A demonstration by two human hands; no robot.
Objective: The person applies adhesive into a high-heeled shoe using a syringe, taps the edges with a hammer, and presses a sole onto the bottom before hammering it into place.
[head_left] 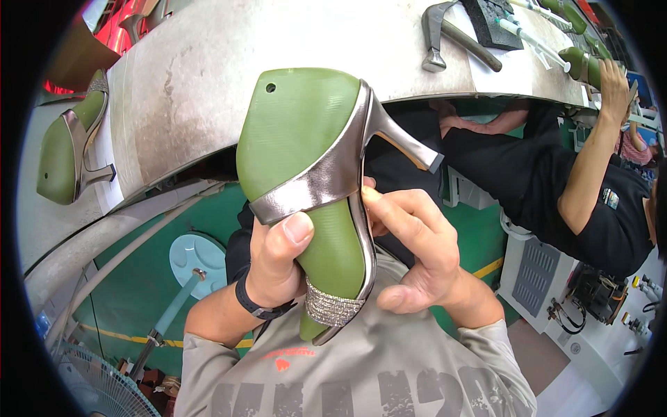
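Observation:
A high-heeled sandal [326, 172] with a metallic pewter strap and a glittering toe band is fitted on a green shoe last [299, 132]. It hangs upright before my chest, toe down, its slim heel pointing right. My left hand [274, 260] is closed round its left side, thumb pressed on the front near the wide strap; the other fingers are hidden behind. At the sole edge, my right hand [420, 250] has its index fingertip against the shoe below the heel, with another fingertip showing just behind. The right thumb stays apart from the shoe.
A hammer [434, 42] lies on the worn bench [187, 76] beside a black block [492, 24] and syringes [531, 38]. Another lasted sandal [62, 156] is at far left. A co-worker's hand [613, 90] touches a green last on the right. A fan [97, 382] stands lower left.

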